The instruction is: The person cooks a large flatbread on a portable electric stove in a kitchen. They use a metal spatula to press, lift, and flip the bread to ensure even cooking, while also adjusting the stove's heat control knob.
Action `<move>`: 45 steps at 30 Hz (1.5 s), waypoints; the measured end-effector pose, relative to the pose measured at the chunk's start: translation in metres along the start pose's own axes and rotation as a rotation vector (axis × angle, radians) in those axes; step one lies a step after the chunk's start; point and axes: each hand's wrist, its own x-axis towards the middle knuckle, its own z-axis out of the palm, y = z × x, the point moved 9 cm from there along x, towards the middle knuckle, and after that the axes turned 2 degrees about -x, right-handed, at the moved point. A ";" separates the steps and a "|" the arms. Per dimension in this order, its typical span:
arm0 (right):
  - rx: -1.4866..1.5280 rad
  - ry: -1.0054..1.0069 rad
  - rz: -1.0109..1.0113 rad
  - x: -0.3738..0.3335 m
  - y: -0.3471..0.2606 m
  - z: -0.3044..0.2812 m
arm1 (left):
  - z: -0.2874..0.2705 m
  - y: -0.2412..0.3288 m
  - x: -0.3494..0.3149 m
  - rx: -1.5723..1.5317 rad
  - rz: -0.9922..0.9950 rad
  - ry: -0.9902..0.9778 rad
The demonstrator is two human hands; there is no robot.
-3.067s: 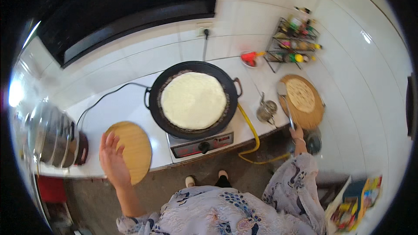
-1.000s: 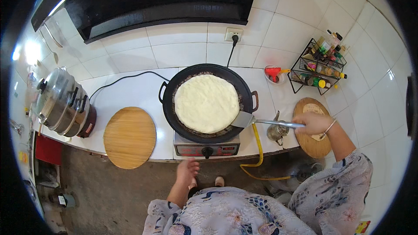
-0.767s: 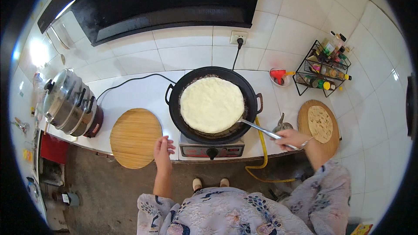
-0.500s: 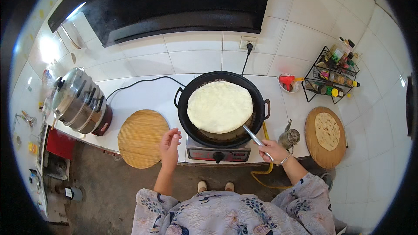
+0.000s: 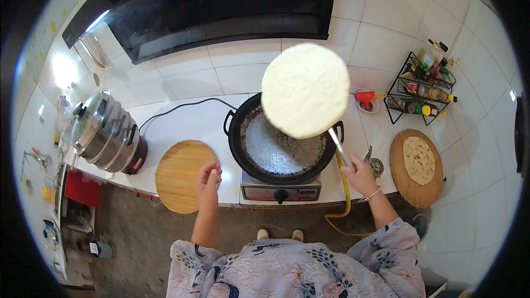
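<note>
My right hand (image 5: 360,177) is closed round the metal handle of a spatula (image 5: 338,144), whose blade is hidden. At its far end a large pale round flatbread (image 5: 306,91) is raised above the pan's far right part, its upper side smooth and whitish. Under it the black two-handled pan (image 5: 265,146) shows a dark, shiny bottom, on a gas stove (image 5: 281,191) with a front knob. My left hand (image 5: 208,181) hovers beside the pan, fingers loosely curled and nothing in them, near the right edge of a round slatted wooden board (image 5: 185,176).
A browned flatbread (image 5: 418,160) lies on a wooden board (image 5: 400,179) at the right. A metal oil pot (image 5: 375,165), a bowl with a red funnel (image 5: 364,99) and a bottle rack (image 5: 422,85) stand near. At left is a steamer (image 5: 105,132); a black range hood (image 5: 221,5) overhangs the counter.
The flatbread has left the pan, lifted up and to the right on the spatula, baring the pan's bottom. My right hand has risen slightly; my left fingers have curled more.
</note>
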 end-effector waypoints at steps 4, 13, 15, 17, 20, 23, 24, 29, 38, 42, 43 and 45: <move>-0.408 0.216 -0.319 -0.001 -0.055 -0.039 | -0.022 -0.018 -0.011 -0.051 -0.102 0.067; -0.519 0.029 -0.115 -0.017 -0.023 0.008 | -0.056 -0.007 -0.013 -0.063 -0.035 0.180; -0.364 0.051 -0.067 -0.017 -0.025 -0.003 | -0.062 -0.002 -0.012 -0.020 -0.013 0.204; -0.287 0.117 -0.076 -0.020 -0.026 -0.010 | -0.063 0.008 -0.012 0.025 0.012 0.207; -0.195 0.154 -0.062 -0.025 -0.030 -0.022 | -0.050 0.017 -0.006 0.113 0.118 0.132; -0.140 0.191 -0.139 -0.030 -0.038 -0.032 | -0.026 0.029 0.003 0.337 0.207 0.026; -0.193 0.196 -0.151 -0.031 -0.040 -0.031 | -0.014 0.034 0.007 0.430 0.229 -0.009; -0.460 0.210 -0.151 -0.037 -0.050 -0.025 | 0.086 0.042 0.037 0.753 0.553 -0.386; -0.739 0.053 -0.119 -0.035 -0.054 -0.008 | 0.174 -0.061 0.098 1.425 0.388 -0.677; -0.660 0.090 -0.118 -0.038 -0.047 -0.013 | 0.187 -0.078 0.101 1.540 0.301 -0.727; -0.606 0.127 -0.111 -0.039 -0.046 -0.022 | 0.188 -0.077 0.101 1.548 0.282 -0.746; -0.531 0.183 -0.090 -0.045 -0.046 -0.032 | 0.194 -0.070 0.098 1.563 0.263 -0.790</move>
